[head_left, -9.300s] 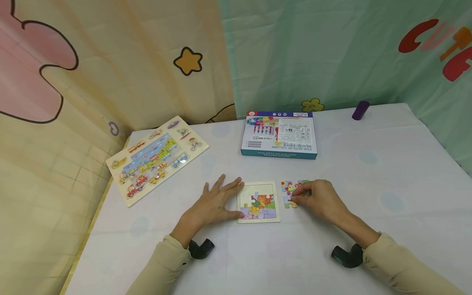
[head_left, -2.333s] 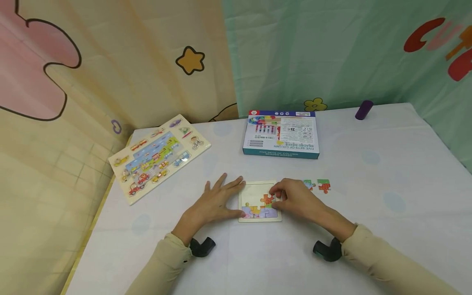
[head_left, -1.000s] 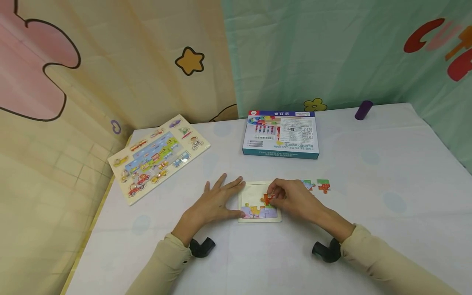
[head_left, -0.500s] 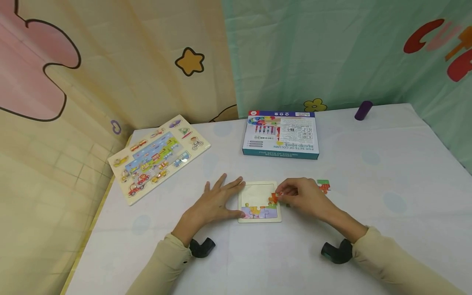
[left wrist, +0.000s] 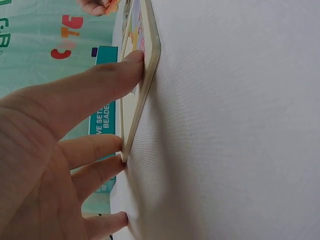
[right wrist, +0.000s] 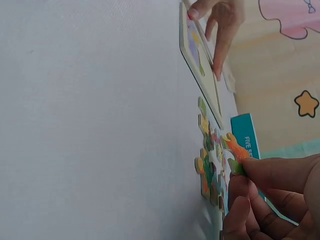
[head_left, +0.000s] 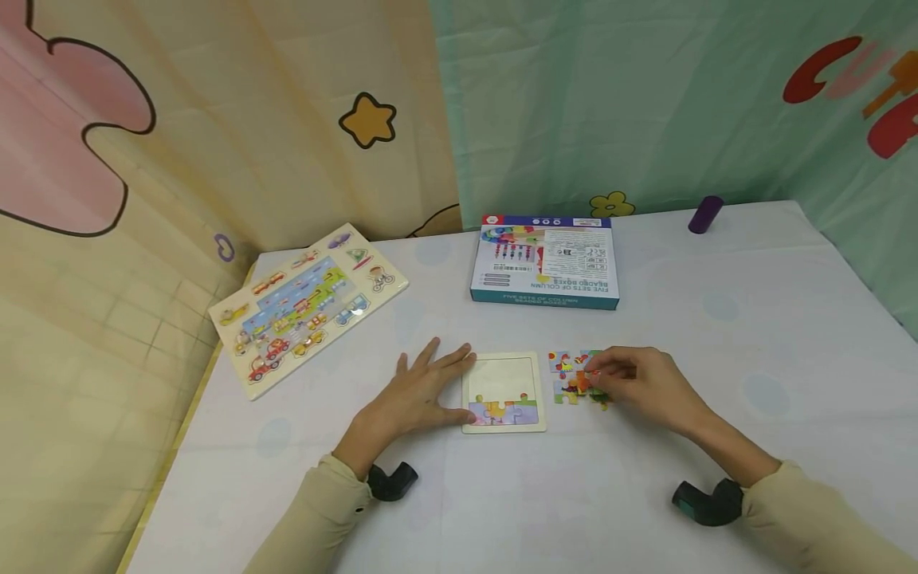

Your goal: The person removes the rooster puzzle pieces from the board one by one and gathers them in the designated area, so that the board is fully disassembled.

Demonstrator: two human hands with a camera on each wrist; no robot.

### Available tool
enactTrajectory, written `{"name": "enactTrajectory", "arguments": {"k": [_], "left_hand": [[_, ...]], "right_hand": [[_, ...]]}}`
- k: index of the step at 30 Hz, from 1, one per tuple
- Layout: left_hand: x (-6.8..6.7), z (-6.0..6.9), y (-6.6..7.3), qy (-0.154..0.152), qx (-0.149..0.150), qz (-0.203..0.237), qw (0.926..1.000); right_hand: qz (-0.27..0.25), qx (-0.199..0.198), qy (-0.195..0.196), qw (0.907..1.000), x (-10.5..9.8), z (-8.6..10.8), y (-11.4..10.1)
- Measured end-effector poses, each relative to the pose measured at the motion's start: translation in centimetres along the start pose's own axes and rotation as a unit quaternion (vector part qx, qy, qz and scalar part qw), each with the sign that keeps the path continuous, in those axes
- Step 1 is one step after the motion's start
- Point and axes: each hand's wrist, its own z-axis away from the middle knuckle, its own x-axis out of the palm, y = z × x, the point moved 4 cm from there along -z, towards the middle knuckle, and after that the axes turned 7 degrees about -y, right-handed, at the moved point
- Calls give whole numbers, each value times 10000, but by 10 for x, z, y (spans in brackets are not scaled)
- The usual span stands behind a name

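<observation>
A square wooden puzzle tray (head_left: 502,375) lies before me, its lower row filled with purple, yellow and green pieces. My left hand (head_left: 419,399) rests on the tray's left side, fingers spread, thumb on the lower left corner. Just right of the tray, my right hand (head_left: 645,391) pinches an orange and green puzzle piece (right wrist: 239,150) between thumb and forefinger. It is held above a group of loose puzzle pieces (head_left: 562,363) on the cloth. Part of that group is hidden behind the right hand.
A larger wooden vehicle puzzle board (head_left: 308,311) lies at the back left. Behind the tray is a teal and white boxed bead set (head_left: 545,263). A purple cylinder (head_left: 706,215) is near the table's back edge, against a printed curtain (head_left: 645,104).
The right hand has lifted the orange piece out of the tray and carried it right, over the loose pieces. The left hand keeps its place on the tray.
</observation>
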Motion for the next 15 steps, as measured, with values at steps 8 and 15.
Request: {"name": "enactTrajectory", "arguments": {"k": [8,15], "left_hand": [[0,0,-1,1,-7,-14,10000],[1,0,-2,-5,11,2,10000]], "right_hand": [[195,132,220,9995,-19,14,17],[237,367,257,9987,-28,23,32]]}}
